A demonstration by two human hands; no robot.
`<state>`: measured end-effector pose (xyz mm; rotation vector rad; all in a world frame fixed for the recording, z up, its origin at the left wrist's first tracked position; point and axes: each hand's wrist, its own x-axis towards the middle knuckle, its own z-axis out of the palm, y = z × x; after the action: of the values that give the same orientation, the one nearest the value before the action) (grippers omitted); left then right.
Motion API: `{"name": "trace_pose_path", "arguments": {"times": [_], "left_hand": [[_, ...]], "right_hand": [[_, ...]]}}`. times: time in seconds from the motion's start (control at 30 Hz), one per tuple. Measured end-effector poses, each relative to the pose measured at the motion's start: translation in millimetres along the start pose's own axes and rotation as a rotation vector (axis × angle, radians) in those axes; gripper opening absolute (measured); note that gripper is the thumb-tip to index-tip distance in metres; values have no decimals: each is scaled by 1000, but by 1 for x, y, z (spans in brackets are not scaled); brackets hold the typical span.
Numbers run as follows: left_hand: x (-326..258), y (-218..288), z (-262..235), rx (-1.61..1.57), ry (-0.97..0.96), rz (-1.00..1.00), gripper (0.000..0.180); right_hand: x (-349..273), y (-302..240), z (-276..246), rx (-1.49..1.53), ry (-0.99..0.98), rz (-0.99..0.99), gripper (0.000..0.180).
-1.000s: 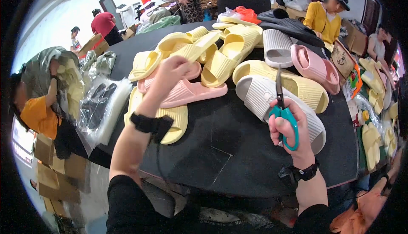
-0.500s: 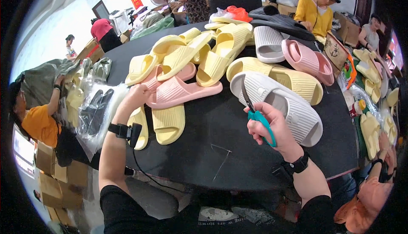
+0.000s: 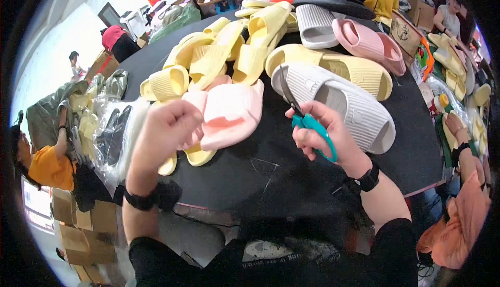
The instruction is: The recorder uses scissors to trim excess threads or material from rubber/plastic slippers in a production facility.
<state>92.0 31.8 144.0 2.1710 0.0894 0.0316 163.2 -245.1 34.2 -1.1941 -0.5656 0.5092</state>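
Note:
My left hand [image 3: 169, 128] is closed at the edge of a pink slide slipper [image 3: 234, 111], which is tilted up with its strap opening facing me and slightly blurred. The exact grip is hidden behind my fingers. Another pink slipper [image 3: 217, 82] shows partly behind it. In my right hand [image 3: 324, 133] is a pair of scissors [image 3: 319, 130] with teal handles. Their dark blades point up and away, in front of a grey ribbed slipper [image 3: 364, 117]. Yellow slippers [image 3: 213, 60] lie heaped beyond my left hand, and parts of two more show beneath the pink ones.
Slippers rest on a black table [image 3: 245, 183]. Farther back are a grey slipper [image 3: 315, 26], a pink pair [image 3: 370, 45] and black slippers [image 3: 333, 3]. Clear plastic bags [image 3: 117, 130] are at left. Co-workers sit around, one in an orange shirt [image 3: 52, 157]; cardboard boxes [image 3: 88, 235] stand lower left.
My left hand has come nearer and lower, and the pink slipper has turned from lying flat to tilted up. My right hand with the scissors has shifted slightly left and up.

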Motion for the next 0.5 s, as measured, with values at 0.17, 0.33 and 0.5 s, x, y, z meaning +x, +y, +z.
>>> {"name": "trace_pose_path", "arguments": {"times": [0.17,0.33,0.5], "left_hand": [[-54,-27,51,-205,-243,-53,8],[-69,-70,75,-360,-72,-62,8],[-72,-95,77,-569,204,6,11]], "right_hand": [[1,0,6,27,25,4,36],[6,2,9,-85,-23,46,39],[2,10,16,-299,-170,-86,44]]}}
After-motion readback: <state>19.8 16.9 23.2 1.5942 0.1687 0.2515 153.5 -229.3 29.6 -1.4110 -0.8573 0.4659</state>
